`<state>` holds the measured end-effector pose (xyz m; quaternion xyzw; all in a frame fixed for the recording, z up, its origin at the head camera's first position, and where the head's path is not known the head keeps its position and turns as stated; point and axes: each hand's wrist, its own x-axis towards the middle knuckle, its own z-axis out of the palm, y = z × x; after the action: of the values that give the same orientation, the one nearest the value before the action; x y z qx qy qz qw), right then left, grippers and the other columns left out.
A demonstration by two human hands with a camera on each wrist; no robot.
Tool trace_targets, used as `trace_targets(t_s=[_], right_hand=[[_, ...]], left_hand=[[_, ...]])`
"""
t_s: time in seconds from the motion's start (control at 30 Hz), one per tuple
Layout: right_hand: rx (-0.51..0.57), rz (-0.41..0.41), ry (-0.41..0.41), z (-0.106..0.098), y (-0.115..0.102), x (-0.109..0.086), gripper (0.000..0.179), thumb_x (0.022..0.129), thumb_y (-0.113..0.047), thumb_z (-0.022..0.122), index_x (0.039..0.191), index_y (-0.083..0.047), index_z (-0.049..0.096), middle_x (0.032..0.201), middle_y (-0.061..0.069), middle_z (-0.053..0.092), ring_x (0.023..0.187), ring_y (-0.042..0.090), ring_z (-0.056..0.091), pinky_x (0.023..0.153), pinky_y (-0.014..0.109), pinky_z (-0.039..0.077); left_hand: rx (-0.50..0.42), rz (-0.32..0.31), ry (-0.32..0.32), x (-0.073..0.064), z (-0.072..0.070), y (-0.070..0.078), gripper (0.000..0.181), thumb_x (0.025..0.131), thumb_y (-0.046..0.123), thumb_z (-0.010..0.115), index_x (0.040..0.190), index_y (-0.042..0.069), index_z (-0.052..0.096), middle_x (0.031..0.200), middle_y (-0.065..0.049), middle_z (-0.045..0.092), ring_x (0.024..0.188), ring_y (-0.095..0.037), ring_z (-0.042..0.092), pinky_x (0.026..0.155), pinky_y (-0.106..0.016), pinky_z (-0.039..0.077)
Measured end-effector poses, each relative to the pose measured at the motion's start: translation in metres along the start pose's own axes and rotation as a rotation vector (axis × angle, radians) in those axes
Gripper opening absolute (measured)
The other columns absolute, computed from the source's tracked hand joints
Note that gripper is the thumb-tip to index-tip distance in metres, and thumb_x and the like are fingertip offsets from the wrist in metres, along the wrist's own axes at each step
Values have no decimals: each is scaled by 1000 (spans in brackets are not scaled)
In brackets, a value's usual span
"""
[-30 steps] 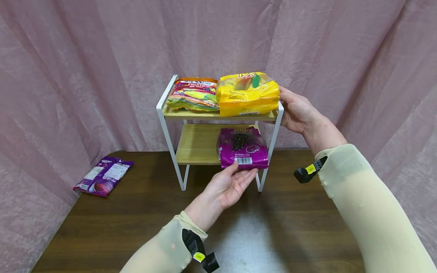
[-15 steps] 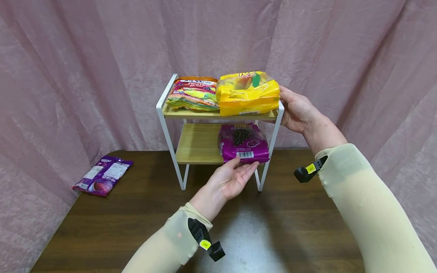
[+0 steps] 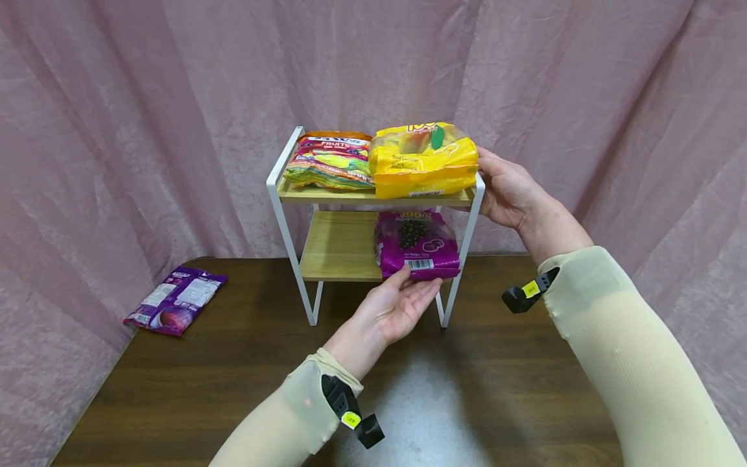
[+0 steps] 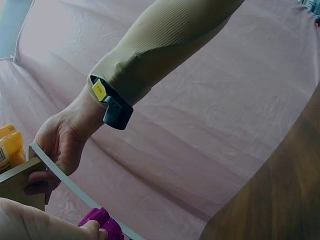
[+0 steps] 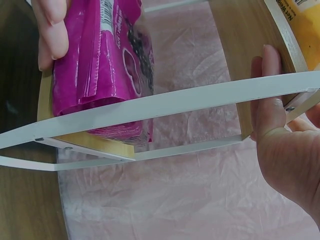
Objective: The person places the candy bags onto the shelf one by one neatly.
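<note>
My left hand point(image 3: 393, 314) is at a purple candy bag point(image 3: 417, 243) on the right of the rack's lower shelf. The thumb lies on the bag's front, below the barcode, with the fingers under its near edge. In the right wrist view, left fingertips point(image 5: 54, 40) sit against the bag's front end. My right hand point(image 3: 508, 191) grips the upper right side of the two-tier rack point(image 3: 335, 243), which has wooden shelves and a white frame. Fingers of that hand reach under the top board in the right wrist view. A yellow candy bag point(image 3: 423, 168) beside this hand partly hides its fingertips.
A multicoloured fruit candy bag point(image 3: 332, 162) lies on the left of the top shelf. Another purple bag point(image 3: 176, 301) lies on the dark wooden table point(image 3: 233, 370) at the left. A pink curtain point(image 3: 204, 117) hangs close behind the rack.
My left hand has moved slightly up and forward, and the purple bag now sits farther back on the lower shelf. The last half second shows almost no movement. My right hand stays at the rack.
</note>
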<state>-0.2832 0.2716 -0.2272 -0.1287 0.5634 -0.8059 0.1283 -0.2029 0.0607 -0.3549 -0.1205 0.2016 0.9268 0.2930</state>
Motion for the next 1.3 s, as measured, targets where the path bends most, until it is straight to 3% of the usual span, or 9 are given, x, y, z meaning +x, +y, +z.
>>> trace_targets(t_s=[0.27,0.5,0.67,0.77,0.97,1.13,1.3], right_hand=[[4,5,-10,0,0,-2,51,111,-27,46,159,-24,32,129,13,53,105,22,67,88,45,60],[-8,10,3,1,-1,-2,52,111,-28,45,161,-25,30,133,13,51,108,22,66,89,45,59],[-14,13,11,1,-1,-3,54,111,-30,47,161,-27,30,136,13,48,112,22,65,91,45,58],[-11,12,10,1,0,-3,54,111,-29,46,161,-26,29,136,13,49,111,21,65,91,44,58],[-1,12,0,1,-1,-2,52,111,-28,45,161,-26,30,131,12,53,107,21,66,89,43,59],[-1,10,-6,1,-1,-1,51,112,-26,44,161,-25,29,131,12,52,106,21,65,88,43,60],[-4,11,-10,1,-1,-2,52,112,-26,44,162,-25,28,132,12,51,108,21,65,90,44,59]], left_hand=[[19,-23,-22,-6,0,2,61,111,34,46,149,-11,30,149,-34,41,141,-40,44,115,-43,40],[52,-93,-50,-16,-2,-1,83,108,48,46,158,-8,11,161,-32,22,145,-45,35,117,-47,35],[168,-97,-69,-21,-8,-5,85,107,49,47,162,1,3,165,-30,15,149,-47,25,118,-52,33],[328,-100,-97,-23,-13,-5,84,107,50,45,164,6,3,166,-28,10,150,-48,21,118,-55,33],[753,-84,-158,-30,-23,-1,78,106,51,45,166,12,13,168,-22,12,152,-45,18,119,-60,26],[1156,-9,-208,-38,-29,2,72,107,51,44,165,17,19,169,-8,18,154,-34,19,122,-58,21],[1636,103,-326,-43,-37,7,70,107,58,38,165,27,17,168,12,16,153,-13,14,125,-45,17]])
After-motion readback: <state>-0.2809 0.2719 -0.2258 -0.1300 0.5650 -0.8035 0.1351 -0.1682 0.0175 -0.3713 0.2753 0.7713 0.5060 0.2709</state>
